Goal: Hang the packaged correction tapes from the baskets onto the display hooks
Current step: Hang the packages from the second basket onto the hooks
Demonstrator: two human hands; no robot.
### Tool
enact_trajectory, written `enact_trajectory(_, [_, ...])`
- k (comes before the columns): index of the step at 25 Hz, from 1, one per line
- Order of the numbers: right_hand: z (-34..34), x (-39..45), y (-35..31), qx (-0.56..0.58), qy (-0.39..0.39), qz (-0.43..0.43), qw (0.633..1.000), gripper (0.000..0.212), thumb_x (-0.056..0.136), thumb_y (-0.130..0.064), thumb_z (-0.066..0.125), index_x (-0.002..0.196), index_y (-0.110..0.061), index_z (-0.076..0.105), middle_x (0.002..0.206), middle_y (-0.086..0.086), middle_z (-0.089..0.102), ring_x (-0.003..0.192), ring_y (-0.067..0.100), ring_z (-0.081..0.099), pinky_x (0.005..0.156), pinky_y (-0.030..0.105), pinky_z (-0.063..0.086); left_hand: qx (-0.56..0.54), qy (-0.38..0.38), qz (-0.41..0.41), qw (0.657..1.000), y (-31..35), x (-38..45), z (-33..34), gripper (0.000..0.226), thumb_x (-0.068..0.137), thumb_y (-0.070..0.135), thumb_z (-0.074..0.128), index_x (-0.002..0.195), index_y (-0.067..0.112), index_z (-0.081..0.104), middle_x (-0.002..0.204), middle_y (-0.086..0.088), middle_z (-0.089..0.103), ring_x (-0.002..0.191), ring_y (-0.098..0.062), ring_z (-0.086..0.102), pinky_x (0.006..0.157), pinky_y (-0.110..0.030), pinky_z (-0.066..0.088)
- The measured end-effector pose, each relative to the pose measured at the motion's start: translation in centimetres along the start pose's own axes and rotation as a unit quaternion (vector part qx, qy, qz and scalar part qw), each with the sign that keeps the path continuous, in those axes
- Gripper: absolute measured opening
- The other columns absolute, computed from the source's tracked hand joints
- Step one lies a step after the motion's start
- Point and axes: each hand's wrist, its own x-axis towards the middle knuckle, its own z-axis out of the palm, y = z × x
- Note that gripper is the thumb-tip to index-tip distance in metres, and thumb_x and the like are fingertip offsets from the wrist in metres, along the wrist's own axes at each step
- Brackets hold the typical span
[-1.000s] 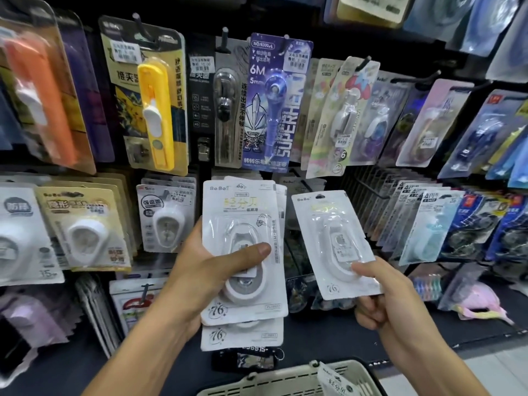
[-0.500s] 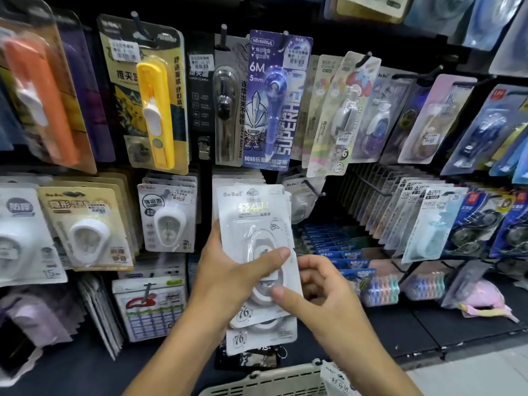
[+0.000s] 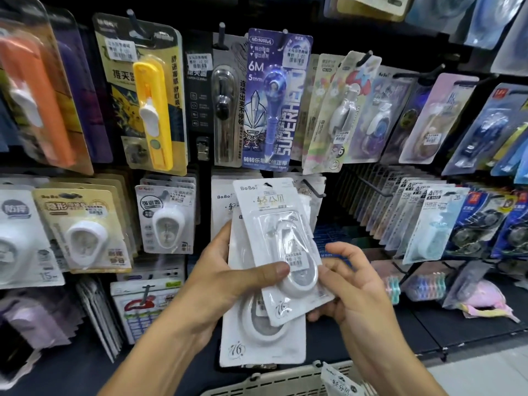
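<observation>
Before hook wall — left hand (image 3: 228, 278) grips stack of white tape packs (image 3: 275, 238), thumb pressed across front pack. Right hand (image 3: 351, 287) touches stack's right edge, fingers loosely curled — grip unclear. Basket (image 3: 274, 380) below, another pack (image 3: 340, 384) inside.

Stock count, from my remote view of the head camera:

- Hands: 2, my left hand (image 3: 228, 284) and right hand (image 3: 354, 292).
- White packaged correction tapes held in those hands: at least 2 that I can separate, the front pack (image 3: 283, 241) and the lower pack (image 3: 263, 338); edges of more show behind them, number not countable.
- Basket (image 3: 285, 381): 1, with 1 pack (image 3: 341, 385) showing in it.
- Yellow cutter card (image 3: 151, 110): 1.
- Orange cutter card (image 3: 34, 101): 1.
- Purple "6M" tape card (image 3: 271, 104): 1.
- Empty black hook (image 3: 313, 188): 1.
- Pink bag (image 3: 483, 300) on the shelf: 1.
</observation>
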Motion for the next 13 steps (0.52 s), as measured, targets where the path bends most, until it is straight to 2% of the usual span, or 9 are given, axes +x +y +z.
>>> enact_trajectory(1, [0.1,-0.1,0.1,-0.012,-0.013,0.004,1.0,0.025,0.089,-0.014,0.07,0.111,-0.015,0.06,0.087,0.014,0.072,0.056,0.024,0.062,0.043,0.033,0.051,0.008,0.02,0.005,1.0,0.0,0.0,0.2,0.069,0.061,0.015,0.099,0.12,0.034,0.068,0.114,-0.005,0.079,0.102,-0.029,0.077,0.082,-0.042,0.065])
enact_trajectory(3, [0.3,-0.3,0.4,-0.043,-0.055,0.015,0.997,0.023,0.085,-0.029,0.073,0.105,-0.024,0.064,0.092,0.014,0.074,0.055,0.025,0.062,0.047,0.035,0.053,0.009,0.047,0.0,0.999,-0.3,0.1,0.2,0.068,0.062,0.015,0.098,0.121,0.028,0.067,0.111,-0.008,0.079,0.097,-0.033,0.078,0.08,-0.048,0.064])
enact_trajectory(5, [0.6,-0.4,0.3,-0.033,-0.077,0.013,0.996,0.03,0.077,-0.03,0.082,0.103,-0.028,0.067,0.098,0.014,0.074,0.052,0.024,0.06,0.047,0.033,0.054,-0.026,0.018,-0.032,0.999,-0.3,0.1,0.2,0.068,0.06,0.013,0.097,0.12,0.02,0.067,0.11,-0.016,0.078,0.095,-0.04,0.077,0.075,-0.051,0.064])
enact_trajectory(7, [0.4,-0.2,0.0,0.014,-0.025,-0.005,1.0,0.03,0.075,-0.024,0.083,0.101,-0.027,0.07,0.1,0.013,0.074,0.049,0.023,0.059,0.045,0.032,0.053,-0.028,-0.009,-0.05,0.998,-0.1,0.0,0.2,0.063,0.056,0.009,0.099,0.113,0.016,0.072,0.107,-0.018,0.078,0.09,-0.038,0.078,0.066,-0.041,0.063])
enact_trajectory(9, [-0.5,0.2,-0.5,0.025,0.067,-0.019,0.997,0.022,0.08,-0.018,0.076,0.098,-0.028,0.072,0.104,0.01,0.073,0.048,0.023,0.058,0.045,0.032,0.054,-0.016,0.008,-0.039,0.999,0.2,-0.1,0.0,0.057,0.054,0.009,0.096,0.105,0.021,0.076,0.105,-0.015,0.079,0.088,-0.034,0.078,0.064,-0.036,0.062])
enact_trajectory(11, [-1.9,0.4,-0.6,-0.036,0.132,-0.019,0.99,0.022,0.086,-0.012,0.074,0.098,-0.03,0.071,0.109,0.003,0.072,0.047,0.022,0.056,0.047,0.032,0.054,-0.023,0.05,-0.007,0.998,0.5,0.0,-0.5,0.052,0.053,0.01,0.096,0.099,0.026,0.078,0.104,-0.012,0.08,0.089,-0.033,0.079,0.063,-0.036,0.063])
enact_trajectory(13, [-2.6,0.3,-0.3,-0.096,0.135,-0.02,0.986,0.024,0.085,-0.011,0.075,0.097,-0.032,0.071,0.108,-0.005,0.071,0.043,0.021,0.049,0.046,0.031,0.051,-0.043,0.105,0.026,0.993,0.7,0.1,-0.8,0.051,0.049,0.017,0.094,0.098,0.024,0.079,0.102,-0.01,0.081,0.087,-0.031,0.079,0.061,-0.035,0.063])
